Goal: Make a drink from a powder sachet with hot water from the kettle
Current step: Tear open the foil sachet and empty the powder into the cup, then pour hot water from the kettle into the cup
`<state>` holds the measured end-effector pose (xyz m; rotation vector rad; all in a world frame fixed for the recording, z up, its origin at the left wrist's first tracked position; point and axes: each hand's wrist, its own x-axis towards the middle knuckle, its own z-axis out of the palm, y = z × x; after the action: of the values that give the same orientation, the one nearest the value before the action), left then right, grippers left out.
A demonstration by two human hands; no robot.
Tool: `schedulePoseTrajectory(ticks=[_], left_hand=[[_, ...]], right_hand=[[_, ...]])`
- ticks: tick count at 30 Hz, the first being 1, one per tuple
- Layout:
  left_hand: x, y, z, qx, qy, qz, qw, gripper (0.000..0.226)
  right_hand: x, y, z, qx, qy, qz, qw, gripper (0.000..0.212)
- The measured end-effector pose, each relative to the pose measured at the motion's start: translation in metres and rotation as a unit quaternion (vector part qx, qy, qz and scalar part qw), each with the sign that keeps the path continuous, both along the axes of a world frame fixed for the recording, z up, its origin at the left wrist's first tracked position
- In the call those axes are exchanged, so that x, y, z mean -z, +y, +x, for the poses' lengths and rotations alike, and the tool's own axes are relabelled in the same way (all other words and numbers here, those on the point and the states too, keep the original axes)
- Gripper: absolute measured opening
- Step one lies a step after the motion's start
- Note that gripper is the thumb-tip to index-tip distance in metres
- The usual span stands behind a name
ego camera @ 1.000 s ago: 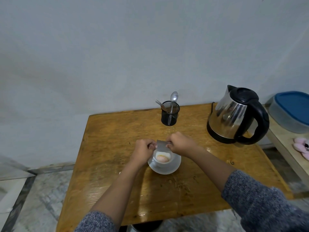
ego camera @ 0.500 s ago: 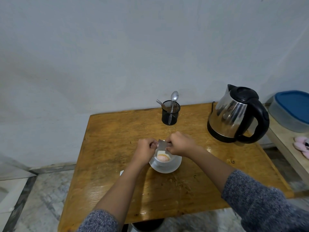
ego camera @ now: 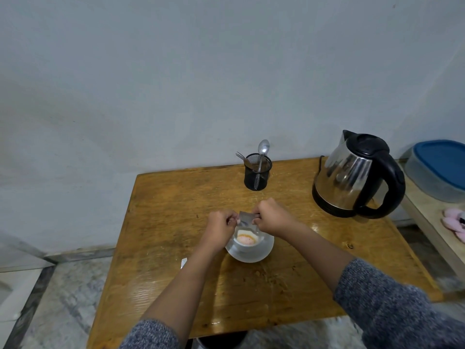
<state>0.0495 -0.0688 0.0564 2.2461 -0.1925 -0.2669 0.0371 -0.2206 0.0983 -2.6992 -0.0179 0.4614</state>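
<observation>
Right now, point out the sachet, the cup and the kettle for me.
sachet [ego camera: 246,218]: head view, on the silver foil between the two hands.
cup [ego camera: 247,240]: head view, on the orange powder inside it.
kettle [ego camera: 344,177]: head view, on the shiny steel body.

This looks like a plain corner of a home, shown by a worn wooden surface [ego camera: 176,248] against a bare painted wall [ego camera: 201,71], an electric kettle [ego camera: 352,177], a mesh cutlery holder [ego camera: 258,172] with a spoon [ego camera: 263,152], a cup on a saucer [ego camera: 251,255] and a marble-patterned floor [ego camera: 63,298].
</observation>
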Motion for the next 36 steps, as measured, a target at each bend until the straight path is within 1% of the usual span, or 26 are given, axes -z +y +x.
schedulePoseTrajectory(ticks=[3, 6, 10, 15, 17, 19, 20, 22, 24, 27, 30, 32, 35, 36], left_hand=[[0.000, 0.003, 0.001, -0.010, 0.002, -0.003, 1.000, 0.017], [-0.002, 0.007, 0.002, -0.014, 0.001, -0.016, 1.000, 0.016], [-0.002, 0.013, 0.005, -0.018, 0.012, -0.042, 0.999, 0.015], [-0.003, 0.029, 0.003, -0.041, 0.037, -0.088, 0.995, 0.015], [-0.001, 0.041, 0.001, -0.056, 0.054, -0.107, 0.991, 0.023], [0.003, 0.055, -0.001, -0.076, 0.065, -0.128, 0.987, 0.026], [0.005, 0.063, -0.003, -0.091, 0.068, -0.138, 0.984, 0.024], [0.007, 0.080, -0.008, -0.127, 0.069, -0.155, 0.977, 0.018], [0.009, 0.099, -0.016, -0.153, 0.066, -0.168, 0.972, 0.013], [0.016, 0.123, -0.030, -0.170, 0.083, -0.174, 0.966, 0.010], [0.026, 0.140, -0.043, -0.193, 0.103, -0.163, 0.962, 0.019], [0.035, 0.147, -0.050, -0.209, 0.111, -0.145, 0.961, 0.025], [0.048, 0.153, -0.057, -0.227, 0.125, -0.107, 0.960, 0.030], [0.052, 0.153, -0.059, -0.228, 0.128, -0.094, 0.961, 0.032]], right_hand=[[-0.001, 0.000, 0.001, 0.001, -0.001, 0.018, 1.000, 0.031], [-0.002, 0.000, 0.002, 0.003, -0.007, 0.029, 1.000, 0.043], [0.001, 0.002, 0.005, 0.021, -0.015, 0.055, 0.998, 0.034], [0.000, 0.014, 0.009, 0.024, -0.014, 0.107, 0.994, 0.039], [0.000, 0.024, 0.012, 0.028, -0.016, 0.137, 0.990, 0.030], [0.001, 0.038, 0.013, 0.032, -0.015, 0.166, 0.985, 0.010], [0.002, 0.046, 0.013, 0.031, -0.020, 0.178, 0.983, 0.005], [0.007, 0.064, 0.013, 0.030, -0.025, 0.203, 0.978, 0.017], [0.011, 0.083, 0.012, 0.026, -0.017, 0.213, 0.976, 0.022], [0.024, 0.109, 0.008, -0.002, 0.004, 0.180, 0.984, 0.018], [0.040, 0.131, 0.002, -0.025, 0.000, 0.158, 0.987, 0.004], [0.050, 0.141, -0.002, -0.034, 0.005, 0.142, 0.989, 0.007], [0.062, 0.148, -0.007, -0.063, 0.046, 0.101, 0.992, 0.007], [0.066, 0.149, -0.009, -0.075, 0.055, 0.092, 0.991, 0.013]])
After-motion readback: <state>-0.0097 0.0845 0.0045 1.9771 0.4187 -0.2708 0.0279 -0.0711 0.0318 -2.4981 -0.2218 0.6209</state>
